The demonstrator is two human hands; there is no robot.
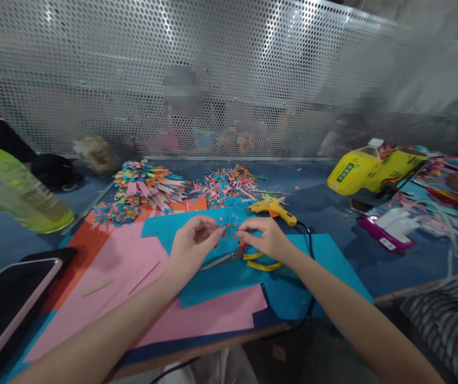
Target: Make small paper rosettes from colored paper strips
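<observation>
The left hand (197, 239) and right hand (264, 238) held a paper frill (230, 224) in near-closed pinches; straying toward two o'clock risked burns from the glue gun (274, 207).

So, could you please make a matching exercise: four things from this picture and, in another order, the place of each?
Things
1. yellow plastic glue gun
2. small fringed blue-and-orange paper piece
3. metal scissors with yellow handles
4. black-screened device with pale pink rim

Places
A. between left hand and right hand
B. lower left of the picture
C. just beyond the right hand
D. on flat blue paper, below item 2 in the picture

Pairs: 1-C; 2-A; 3-D; 4-B
</observation>
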